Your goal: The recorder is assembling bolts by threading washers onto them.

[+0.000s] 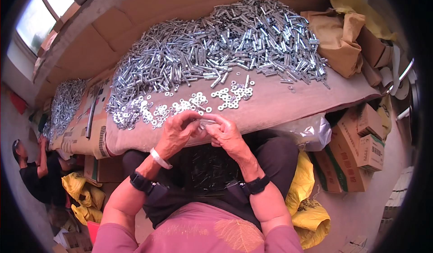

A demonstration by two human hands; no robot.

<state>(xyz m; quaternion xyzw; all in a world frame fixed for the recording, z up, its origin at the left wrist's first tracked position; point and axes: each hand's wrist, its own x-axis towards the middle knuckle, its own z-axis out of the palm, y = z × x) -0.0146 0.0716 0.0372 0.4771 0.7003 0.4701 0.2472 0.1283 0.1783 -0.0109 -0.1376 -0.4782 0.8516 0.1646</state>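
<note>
My left hand [178, 132] and my right hand [225, 135] meet at the table's near edge, fingertips closed together. Between them is something small and pale; its kind is hidden by the fingers. Just beyond my hands lie loose flat washers [185, 105] and small rings, with another cluster of washers [231, 96] to the right. Behind these rises a large heap of silvery metal rods or sleeves [203, 50], like bolt parts. Below my hands, between my knees, many small metal pieces [209, 167] lie in a dark hollow.
The sloping table [306, 102] is covered in brownish sheeting. At left, a person [38, 176] sits by a smaller metal heap [67, 102], near a dark bar [91, 118]. Cartons [347, 149], a clear plastic bag [306, 131] and yellow sacks [311, 221] are on my right.
</note>
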